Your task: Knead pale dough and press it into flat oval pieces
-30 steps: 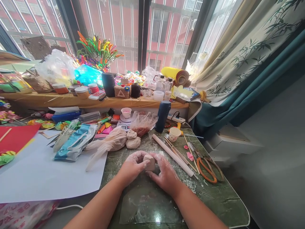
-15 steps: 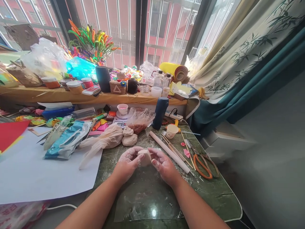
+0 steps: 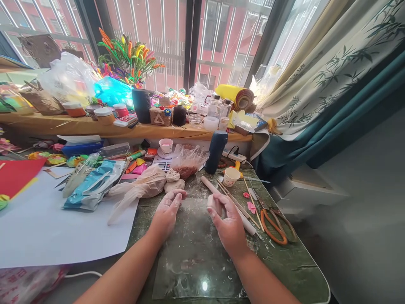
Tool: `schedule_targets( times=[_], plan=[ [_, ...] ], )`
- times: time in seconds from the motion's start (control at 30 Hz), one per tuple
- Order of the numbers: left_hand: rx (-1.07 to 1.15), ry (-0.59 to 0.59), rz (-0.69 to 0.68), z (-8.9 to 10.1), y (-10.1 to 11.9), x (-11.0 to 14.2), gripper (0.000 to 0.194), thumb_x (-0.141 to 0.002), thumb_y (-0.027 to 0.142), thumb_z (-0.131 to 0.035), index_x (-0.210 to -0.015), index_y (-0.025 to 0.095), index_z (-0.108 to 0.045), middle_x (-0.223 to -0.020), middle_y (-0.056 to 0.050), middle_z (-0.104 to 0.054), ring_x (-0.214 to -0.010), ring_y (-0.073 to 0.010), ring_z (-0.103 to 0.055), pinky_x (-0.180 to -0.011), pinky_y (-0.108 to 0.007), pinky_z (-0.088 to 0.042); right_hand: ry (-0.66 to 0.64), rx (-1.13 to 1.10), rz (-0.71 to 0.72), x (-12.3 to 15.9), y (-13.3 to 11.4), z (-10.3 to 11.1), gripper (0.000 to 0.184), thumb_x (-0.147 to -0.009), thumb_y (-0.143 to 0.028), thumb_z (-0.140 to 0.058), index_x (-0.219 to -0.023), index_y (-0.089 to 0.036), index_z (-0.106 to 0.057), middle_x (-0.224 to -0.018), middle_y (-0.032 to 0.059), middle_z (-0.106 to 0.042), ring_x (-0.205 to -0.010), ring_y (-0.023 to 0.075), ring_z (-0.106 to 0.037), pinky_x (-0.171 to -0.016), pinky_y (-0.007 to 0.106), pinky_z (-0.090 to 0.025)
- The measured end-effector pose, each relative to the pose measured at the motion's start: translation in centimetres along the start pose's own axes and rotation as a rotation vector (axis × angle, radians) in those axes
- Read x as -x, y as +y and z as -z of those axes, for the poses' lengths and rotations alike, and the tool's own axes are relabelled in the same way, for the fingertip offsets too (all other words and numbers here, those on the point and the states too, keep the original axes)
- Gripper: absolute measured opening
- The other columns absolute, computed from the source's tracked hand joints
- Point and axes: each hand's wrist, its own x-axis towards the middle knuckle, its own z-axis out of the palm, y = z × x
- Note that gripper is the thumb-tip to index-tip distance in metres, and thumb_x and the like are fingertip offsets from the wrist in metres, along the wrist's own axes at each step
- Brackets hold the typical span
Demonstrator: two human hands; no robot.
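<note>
In the head view, the right hand (image 3: 230, 226) grasps one clay piece (image 3: 213, 204) above the desk (image 3: 284, 268); the left hand (image 3: 167, 213), released, is near two stacked clay lumps (image 3: 174, 185). One rolling pin (image 3: 248, 224) and one pair of scissors (image 3: 265, 207) lie to the right.

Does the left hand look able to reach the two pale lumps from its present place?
Probably yes: the left hand looks empty, the pale lumps sit just beyond it, and the plastic bag lies beside them rather than in the way.
</note>
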Motion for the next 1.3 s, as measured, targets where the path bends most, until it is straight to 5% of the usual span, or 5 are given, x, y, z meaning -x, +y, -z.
schedule_targets(
  times=[0.13, 0.37, 0.57, 0.9, 1.3],
  plan=[
    [-0.038, 0.079, 0.016, 0.2, -0.2, -0.5, 0.033, -0.092, 0.051, -0.054, -0.097, 0.022, -0.068, -0.103, -0.007, -0.071, -0.101, -0.0256, -0.064, -0.087, -0.035, -0.048, -0.324, 0.287, 0.158, 0.3, 0.0, -0.3, 0.052, -0.082, -0.035, -0.077, -0.132, -0.029, -0.063, -0.136, 0.0099, -0.062, -0.131, 0.0311, -0.054, -0.114, 0.052, -0.041],
    [-0.031, 0.065, 0.029, 0.0, -0.6, -0.5, 0.031, -0.091, 0.050, -0.054, -0.093, 0.022, -0.068, -0.098, -0.006, -0.072, -0.098, -0.0250, -0.065, -0.091, -0.036, -0.048, -0.415, 0.396, 0.184, 0.1, 0.5, 0.0, 0.051, -0.086, -0.030, -0.071, -0.136, -0.028, -0.059, -0.134, 0.0085, -0.064, -0.130, 0.0294, -0.055, -0.114, 0.052, -0.041],
    [-0.082, 0.031, 0.000, 0.0, -0.9, -0.7, 0.030, -0.092, 0.048, -0.052, -0.093, 0.023, -0.068, -0.099, -0.006, -0.072, -0.098, -0.0243, -0.065, -0.095, -0.037, -0.048, -0.210, 0.379, 0.242, -0.3, 0.3, -0.1, 0.039, -0.089, -0.036, -0.070, -0.127, -0.026, -0.064, -0.127, 0.0107, -0.067, -0.122, 0.0294, -0.059, -0.108, 0.049, -0.047],
    [-0.090, 0.026, -0.002, 0.1, -0.8, -0.6, 0.030, -0.091, 0.049, -0.054, -0.092, 0.023, -0.069, -0.097, -0.006, -0.073, -0.098, -0.0257, -0.066, -0.097, -0.038, -0.047, -0.298, 0.560, 0.144, -0.2, 0.0, -1.3, 0.058, -0.079, -0.030, -0.079, -0.133, -0.021, -0.062, -0.131, 0.0118, -0.067, -0.125, 0.0328, -0.057, -0.111, 0.052, -0.042],
    [-0.036, 0.025, -0.002, 0.1, 0.1, -0.1, 0.029, -0.086, 0.050, -0.061, -0.086, 0.023, -0.069, -0.092, -0.006, -0.073, -0.097, -0.0265, -0.065, -0.096, -0.039, -0.046, -0.233, 0.518, 0.315, 0.1, -0.7, -0.8, 0.023, -0.085, -0.030, -0.076, -0.107, -0.024, -0.071, -0.118, 0.0084, -0.072, -0.113, 0.0290, -0.062, -0.103, 0.048, -0.045]
  ],
)
